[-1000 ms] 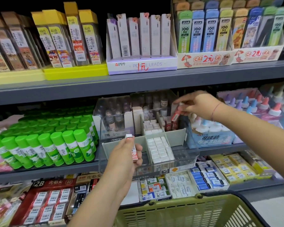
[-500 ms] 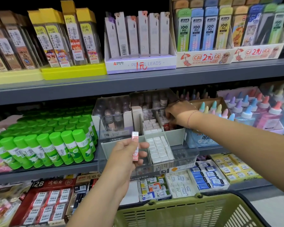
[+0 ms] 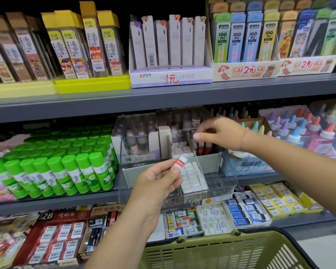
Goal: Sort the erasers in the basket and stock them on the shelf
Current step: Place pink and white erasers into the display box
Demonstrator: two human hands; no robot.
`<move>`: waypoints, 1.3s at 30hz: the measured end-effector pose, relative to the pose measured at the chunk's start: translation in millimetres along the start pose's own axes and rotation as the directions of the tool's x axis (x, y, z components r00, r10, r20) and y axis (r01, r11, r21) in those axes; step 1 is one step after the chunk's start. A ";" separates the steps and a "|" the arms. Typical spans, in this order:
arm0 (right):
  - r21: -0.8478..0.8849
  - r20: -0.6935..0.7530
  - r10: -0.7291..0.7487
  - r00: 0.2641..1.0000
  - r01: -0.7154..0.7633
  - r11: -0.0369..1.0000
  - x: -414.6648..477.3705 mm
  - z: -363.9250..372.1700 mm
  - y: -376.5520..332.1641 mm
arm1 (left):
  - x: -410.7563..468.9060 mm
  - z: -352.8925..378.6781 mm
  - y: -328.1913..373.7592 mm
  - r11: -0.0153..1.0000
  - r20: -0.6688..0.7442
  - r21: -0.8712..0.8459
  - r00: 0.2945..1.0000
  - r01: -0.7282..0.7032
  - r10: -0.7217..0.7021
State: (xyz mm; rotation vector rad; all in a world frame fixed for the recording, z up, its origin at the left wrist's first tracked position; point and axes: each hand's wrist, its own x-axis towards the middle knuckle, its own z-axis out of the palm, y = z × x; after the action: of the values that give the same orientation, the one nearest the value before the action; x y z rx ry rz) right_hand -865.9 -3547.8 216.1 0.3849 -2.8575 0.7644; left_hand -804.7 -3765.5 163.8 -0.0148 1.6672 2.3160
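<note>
My left hand (image 3: 159, 183) pinches a small white eraser with a red sleeve (image 3: 179, 162) in front of a clear storage box (image 3: 227, 183) on the middle shelf. Rows of white erasers (image 3: 192, 177) fill the box's middle lane. Red-sleeved erasers (image 3: 205, 149) stand in its right rear compartment. My right hand (image 3: 221, 133) hovers just above that compartment, fingers loosely curled, and nothing shows in it. The olive green basket (image 3: 221, 253) is at the bottom, below the shelf; its inside is out of sight.
Green glue sticks (image 3: 66, 164) crowd the shelf left of the box. Glue bottles with coloured caps (image 3: 299, 131) stand to the right. Boxed erasers (image 3: 246, 210) line the lower shelf. Pencil lead packs (image 3: 171, 45) fill the upper shelf.
My right hand placed a red-sleeved eraser into the right rear compartment and has lifted out without it. My left hand tilted its eraser and shifted slightly right.
</note>
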 end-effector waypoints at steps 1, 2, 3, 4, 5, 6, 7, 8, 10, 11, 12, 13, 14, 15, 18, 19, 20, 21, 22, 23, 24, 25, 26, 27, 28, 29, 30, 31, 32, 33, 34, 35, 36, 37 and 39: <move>0.157 0.082 -0.022 0.996 0.009 0.988 -11.1 -0.1 -13.2 | -0.1 1.0 -0.4 1.000 0.009 -0.002 1.000 -0.001 0.001; 0.283 0.163 -0.053 0.985 0.005 0.959 -22.6 1.8 -24.6 | -0.3 2.0 -1.1 1.000 0.017 -0.003 1.000 -0.005 0.005; 0.365 0.215 -0.080 0.973 -0.005 0.931 -32.4 4.5 -33.2 | -0.7 3.4 -1.9 1.000 0.026 -0.003 1.000 -0.014 0.014; 0.419 0.234 -0.091 0.968 -0.016 0.908 -39.6 7.3 -38.0 | -1.7 4.9 -2.5 1.000 0.039 0.002 0.999 -0.025 0.025; 0.464 0.228 -0.087 0.970 -0.030 0.885 -44.9 10.2 -40.3 | -2.7 6.8 -3.2 0.999 0.053 0.012 0.998 -0.037 0.036; 0.498 0.210 -0.078 0.975 -0.038 0.866 -47.9 12.8 -41.7 | -3.7 8.2 -3.8 0.998 0.066 0.025 0.997 -0.051 0.049; 0.517 0.198 -0.067 0.978 -0.047 0.855 -49.8 14.3 -43.0 | -4.6 9.3 -4.1 0.997 0.078 0.045 0.995 -0.067 0.064; 0.516 0.194 -0.056 0.980 -0.053 0.855 -49.9 13.0 -43.2 | -5.4 9.8 -4.7 0.993 0.088 0.081 0.993 -0.089 0.082; 0.461 0.164 -0.027 0.986 -0.052 0.886 -46.0 1.1 -38.5 | -4.2 6.9 -7.4 0.934 0.083 0.300 0.981 -0.193 0.176; 0.394 0.123 -0.001 0.992 -0.048 0.918 -41.8 -9.0 -33.0 | -2.3 3.5 -9.5 0.853 0.075 0.458 0.967 -0.250 0.243; 0.293 0.071 0.030 0.997 -0.050 0.955 -36.4 -21.1 -25.7 | -0.8 -0.2 -11.8 0.744 0.074 0.606 0.951 -0.281 0.299; 0.175 0.032 0.062 0.998 -0.066 0.982 -30.7 -33.1 -18.4 | 0.2 -3.1 -14.1 0.633 0.087 0.719 0.941 -0.286 0.326; 0.061 0.020 0.094 0.995 -0.096 0.994 -25.6 -43.0 -11.5 | 0.3 -5.1 -16.7 0.542 0.108 0.793 0.940 -0.278 0.324; -0.028 0.036 0.128 0.991 -0.127 0.991 -21.3 -48.7 -5.5 | 0.0 -5.9 -19.3 0.476 0.128 0.838 0.943 -0.268 0.307; -0.170 0.099 0.189 0.977 -0.171 0.970 -9.9 -43.4 2.5 | -0.7 -4.4 -23.8 0.385 0.142 0.892 0.954 -0.238 0.263; -0.206 0.087 0.174 0.981 -0.154 0.966 -5.3 -38.5 2.1 | -0.4 -4.3 -24.5 0.380 0.134 0.896 0.955 -0.231 0.264; -0.237 0.066 0.155 0.986 -0.135 0.962 -0.4 -34.0 1.2 | -0.3 -4.2 -24.7 0.382 0.123 0.897 0.956 -0.223 0.267; -0.262 0.043 0.145 0.989 -0.129 0.956 4.2 -30.6 -0.4 | -0.2 -4.3 -24.5 0.384 0.112 0.899 0.957 -0.213 0.269; -0.286 0.023 0.143 0.989 -0.130 0.949 8.1 -28.3 -2.3 | -0.3 -4.7 -24.2 0.384 0.104 0.900 0.958 -0.205 0.267; -0.315 0.013 0.145 0.989 -0.133 0.940 11.3 -26.1 -3.5 | -0.3 -4.8 -23.8 0.384 0.099 0.902 0.960 -0.198 0.262; -0.352 0.016 0.151 0.988 -0.136 0.926 13.8 -24.3 -4.3 | -0.6 -5.1 -23.2 0.383 0.097 0.903 0.962 -0.193 0.256; -0.389 0.029 0.164 0.986 -0.140 0.910 15.7 -22.3 -4.3 | -0.9 -5.6 -22.5 0.377 0.095 0.907 0.964 -0.187 0.247; -0.417 0.041 0.181 0.983 -0.148 0.897 17.8 -20.2 -4.2 | -1.2 -5.9 -21.9 0.367 0.096 0.913 0.967 -0.181 0.237; -0.434 0.054 0.202 0.978 -0.160 0.887 19.8 -18.5 -3.8 | -1.4 -6.2 -21.2 0.355 0.098 0.918 0.969 -0.175 0.226; -0.447 0.067 0.225 0.972 -0.172 0.878 21.9 -16.8 -3.8 | -1.4 -6.6 -20.5 0.346 0.099 0.923 0.972 -0.170 0.214; -0.462 0.079 0.245 0.966 -0.183 0.868 23.8 -14.8 -3.3 | -1.3 -7.1 -20.4 0.339 0.102 0.926 0.974 -0.168 0.205; -0.478 0.085 0.256 0.963 -0.186 0.858 24.8 -12.9 -2.6 | -1.1 -7.4 -20.3 0.335 0.103 0.927 0.975 -0.167 0.198; -0.490 0.087 0.259 0.962 -0.185 0.852 24.8 -10.9 -0.9 | -1.2 -7.8 -20.3 0.332 0.104 0.929 0.975 -0.166 0.194; -0.502 0.089 0.253 0.963 -0.176 0.847 23.9 -8.8 0.8 | -1.4 -8.1 -20.3 0.328 0.103 0.930 0.976 -0.163 0.193; -0.512 0.090 0.245 0.965 -0.166 0.843 22.1 -7.1 3.2 | -1.4 -8.4 -20.4 0.324 0.098 0.933 0.976 -0.158 0.194; -0.519 0.090 0.236 0.968 -0.157 0.840 20.1 -5.7 5.4 | -1.4 -8.9 -20.5 0.317 0.091 0.936 0.976 -0.151 0.196; -0.523 0.088 0.229 0.969 -0.151 0.839 17.7 -4.8 7.1 | -1.2 -9.4 -20.6 0.310 0.082 0.940 0.977 -0.141 0.196; -0.527 0.091 0.226 0.970 -0.146 0.837 17.4 -4.6 7.7 | -0.9 -9.9 -20.6 0.307 0.071 0.943 0.978 -0.130 0.195; -0.530 0.104 0.231 0.968 -0.142 0.836 18.5 -5.2 8.4 | -0.5 -10.7 -20.7 0.308 0.060 0.944 0.980 -0.117 0.189; -0.557 0.149 0.251 0.956 -0.128 0.821 24.1 -5.6 7.3 | 0.1 -11.6 -20.3 0.317 0.044 0.943 0.984 -0.098 0.173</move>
State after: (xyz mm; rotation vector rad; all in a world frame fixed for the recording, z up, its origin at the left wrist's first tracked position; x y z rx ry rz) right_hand -890.4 -3543.8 222.7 0.1007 -3.1735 -0.1064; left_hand -801.8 -3770.5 141.2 0.3102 2.8875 1.0107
